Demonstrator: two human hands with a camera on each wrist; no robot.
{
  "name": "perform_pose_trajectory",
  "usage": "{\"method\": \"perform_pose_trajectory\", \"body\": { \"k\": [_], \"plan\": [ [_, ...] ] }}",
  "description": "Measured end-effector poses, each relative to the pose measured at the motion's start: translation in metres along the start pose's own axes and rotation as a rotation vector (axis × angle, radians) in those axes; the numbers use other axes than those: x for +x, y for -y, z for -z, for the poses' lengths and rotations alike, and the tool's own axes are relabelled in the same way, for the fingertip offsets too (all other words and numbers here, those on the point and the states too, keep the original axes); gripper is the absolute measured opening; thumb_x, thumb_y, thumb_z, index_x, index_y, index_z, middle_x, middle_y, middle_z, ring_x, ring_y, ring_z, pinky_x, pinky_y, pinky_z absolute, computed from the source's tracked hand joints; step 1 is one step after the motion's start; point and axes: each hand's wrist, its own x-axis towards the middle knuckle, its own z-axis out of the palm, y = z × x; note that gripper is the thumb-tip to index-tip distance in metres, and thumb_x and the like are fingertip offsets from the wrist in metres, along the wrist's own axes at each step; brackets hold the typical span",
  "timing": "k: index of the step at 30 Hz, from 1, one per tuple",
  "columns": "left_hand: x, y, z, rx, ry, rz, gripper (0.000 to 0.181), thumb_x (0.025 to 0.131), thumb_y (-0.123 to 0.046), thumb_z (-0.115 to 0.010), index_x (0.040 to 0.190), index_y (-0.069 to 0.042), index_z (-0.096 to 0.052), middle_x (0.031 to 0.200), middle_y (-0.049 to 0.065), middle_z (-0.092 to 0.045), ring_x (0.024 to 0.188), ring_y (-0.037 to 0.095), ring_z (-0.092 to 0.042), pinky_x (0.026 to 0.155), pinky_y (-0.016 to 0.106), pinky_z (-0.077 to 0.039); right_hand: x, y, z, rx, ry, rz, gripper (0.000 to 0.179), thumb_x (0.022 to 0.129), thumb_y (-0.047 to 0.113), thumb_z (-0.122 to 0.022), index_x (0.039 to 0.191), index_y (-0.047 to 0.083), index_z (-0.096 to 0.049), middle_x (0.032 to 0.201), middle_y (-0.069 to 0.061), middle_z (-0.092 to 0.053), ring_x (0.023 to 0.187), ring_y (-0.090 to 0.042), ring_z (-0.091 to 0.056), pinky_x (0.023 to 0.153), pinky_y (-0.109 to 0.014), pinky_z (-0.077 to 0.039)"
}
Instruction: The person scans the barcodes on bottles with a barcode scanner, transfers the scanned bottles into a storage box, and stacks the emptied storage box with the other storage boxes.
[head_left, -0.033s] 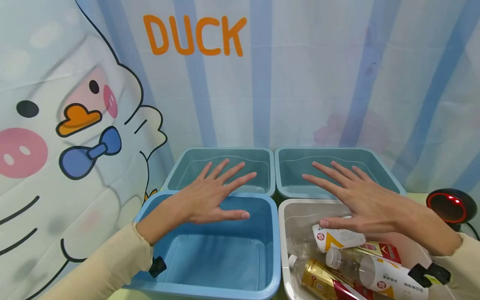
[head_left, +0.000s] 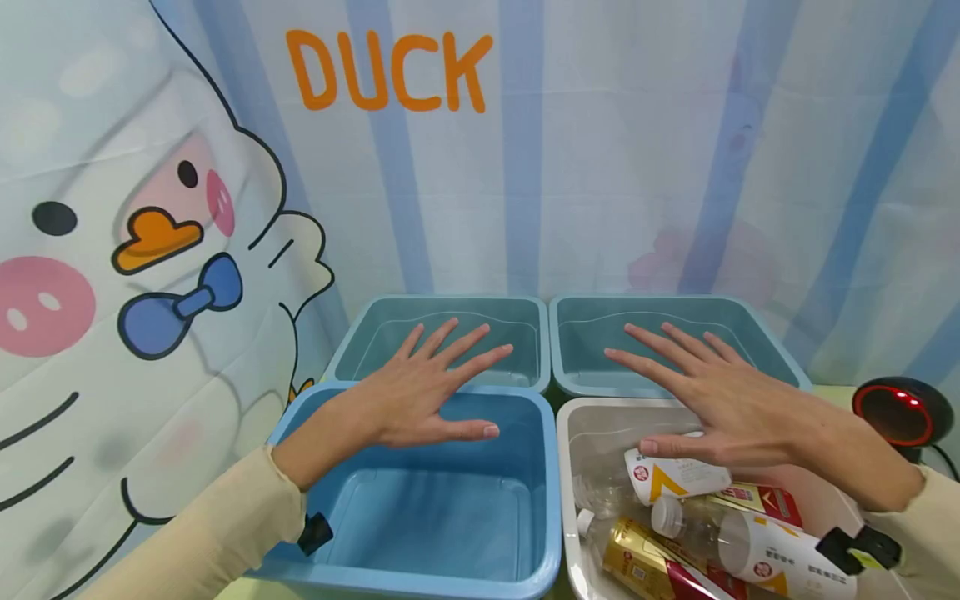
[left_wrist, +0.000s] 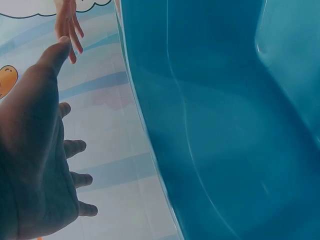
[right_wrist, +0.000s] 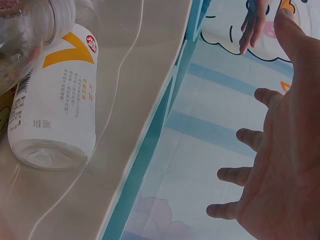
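My left hand [head_left: 416,392] hovers palm down over the blue bin [head_left: 551,492], its fingers spread and holding nothing. Over the off-white bin [head_left: 567,500] my right hand [head_left: 720,400] is held the same way, fingers apart. Inside that bin lie a clear bottle with a white and orange label [head_left: 678,479], a second such bottle [head_left: 780,550] with a white cap, a gold and red can [head_left: 637,558] and a red and gold packet [head_left: 772,502]. In the right wrist view the labelled bottle [right_wrist: 60,100] rests on the bin floor beside the wall.
Two grey-green bins stand behind, one at left [head_left: 536,342] and one at right [head_left: 765,350]. A black round device with a red-lit ring [head_left: 903,412] is at the right. A curtain with a duck print [head_left: 465,200] hangs at the back.
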Motion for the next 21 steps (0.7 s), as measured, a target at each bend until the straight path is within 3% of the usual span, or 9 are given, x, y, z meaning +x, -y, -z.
{"method": "perform_pose_trajectory", "body": {
  "k": [21],
  "plan": [
    [0.0004, -0.0081, 0.0038, 0.032, -0.003, -0.027, 0.087, 0.094, -0.084, -0.038, 0.165, -0.046, -0.004, 0.174, -0.005, 0.000, 0.159, 0.035, -0.001, 0.119, 0.068, -0.003, -0.0032, -0.0001, 0.0020, 0.047, -0.018, 0.000, 0.090, 0.094, 0.067, -0.065, 0.166, 0.043, -0.016, 0.173, 0.008, -0.008, 0.155, -0.043, -0.018, 0.112, -0.075, -0.019]
  ]
}}
